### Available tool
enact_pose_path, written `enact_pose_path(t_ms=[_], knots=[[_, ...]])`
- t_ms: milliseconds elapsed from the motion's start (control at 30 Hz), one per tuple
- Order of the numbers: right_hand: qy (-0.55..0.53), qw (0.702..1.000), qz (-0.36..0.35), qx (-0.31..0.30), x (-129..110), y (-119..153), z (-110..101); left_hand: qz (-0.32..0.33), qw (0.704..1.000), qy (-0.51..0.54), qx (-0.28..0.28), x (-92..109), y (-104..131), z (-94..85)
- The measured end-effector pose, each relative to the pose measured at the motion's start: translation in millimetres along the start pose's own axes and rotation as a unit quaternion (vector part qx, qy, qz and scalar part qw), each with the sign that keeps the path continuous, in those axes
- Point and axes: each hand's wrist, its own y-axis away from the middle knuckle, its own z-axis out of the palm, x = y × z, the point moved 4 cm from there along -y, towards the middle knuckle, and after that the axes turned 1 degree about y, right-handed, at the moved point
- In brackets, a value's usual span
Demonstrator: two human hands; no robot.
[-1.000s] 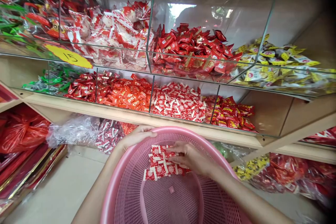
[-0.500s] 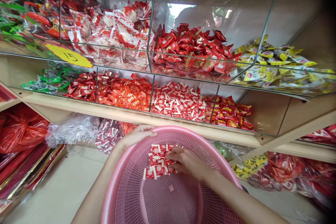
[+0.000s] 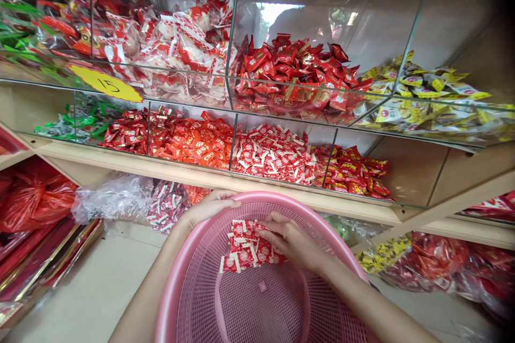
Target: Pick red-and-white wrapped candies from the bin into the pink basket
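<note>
My left hand [image 3: 207, 210] is closed around the upper left rim of a pink plastic basket [image 3: 167, 300], which is tilted so that I look into it. Inside, several small red-and-white wrapped candies [image 3: 243, 249] lie in a cluster against the far mesh wall and the bottom's edge. My right hand [image 3: 295, 241] reaches in from the right. Its curled fingers pinch at the right side of the cluster, and they partly hide the candies there.
Just beyond the basket stands a wooden shelf [image 3: 193, 174] with clear-fronted bins of wrapped sweets, including matching red-and-white candies [image 3: 273, 153]. A yellow "15" price tag [image 3: 105, 83] hangs on the upper front. Bagged goods [image 3: 434, 262] lie underneath at right, red bags [image 3: 36, 198] at left.
My right hand has shifted slightly up and right over the candies, uncovering more wrappers below its fingers. My left hand keeps its hold on the rim.
</note>
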Motion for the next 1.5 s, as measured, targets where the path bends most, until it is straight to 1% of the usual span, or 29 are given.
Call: enact_pose_path(t_ms=[67, 167, 267, 367, 467, 633, 800, 900, 1133, 1233, 1333, 1433, 1500], knots=[[-0.016, 1.000, 0.003, 0.004, -3.2, -0.4, -0.3, 0.002, 1.000, 0.001, -0.003, -0.6, -0.7, -0.1], [-0.011, 1.000, -0.024, -0.008, -7.7, 0.4, 5.6, 0.010, 1.000, -0.005, -0.002, -1.2, -1.5, -1.3], [0.026, 0.998, -0.063, -0.015, -9.9, 1.6, 15.6, 0.013, 1.000, -0.009, 0.000, -1.7, -1.8, -2.3], [0.063, 0.993, -0.096, 0.000, -12.5, 1.6, 24.4, 0.012, 1.000, -0.006, -0.005, -2.5, -2.0, -2.4], [0.103, 0.989, -0.107, 0.002, -16.3, 0.2, 32.4, 0.010, 1.000, -0.009, 0.000, -3.7, -2.6, -3.2], [0.174, 0.976, -0.133, -0.017, -22.6, -1.6, 44.4, 0.020, 1.000, -0.012, -0.005, -4.7, -3.5, -4.5], [0.205, 0.967, -0.146, -0.044, -21.4, -1.5, 51.8, 0.034, 0.999, -0.021, -0.007, -4.3, -3.1, -5.8], [0.218, 0.963, -0.151, -0.051, -20.4, -0.9, 54.0, 0.033, 0.999, -0.029, -0.003, -4.6, -3.4, -6.5], [0.267, 0.948, -0.171, -0.042, -22.4, 0.2, 55.2, 0.045, 0.999, -0.028, -0.009, -4.4, -5.0, -7.2], [0.275, 0.947, -0.162, -0.032, -21.9, 0.1, 54.4, 0.050, 0.998, -0.027, -0.009, -4.7, -5.0, -7.2], [0.282, 0.946, -0.160, -0.025, -22.3, 1.3, 53.9, 0.041, 0.999, -0.019, -0.016, -6.6, -5.6, -6.8], [0.275, 0.946, -0.166, -0.026, -24.5, 3.3, 49.7, 0.043, 0.999, -0.023, -0.019, -8.3, -6.4, -7.4], [0.267, 0.950, -0.159, -0.026, -24.7, 4.4, 41.9, 0.044, 0.998, -0.028, -0.015, -9.1, -6.7, -8.1]])
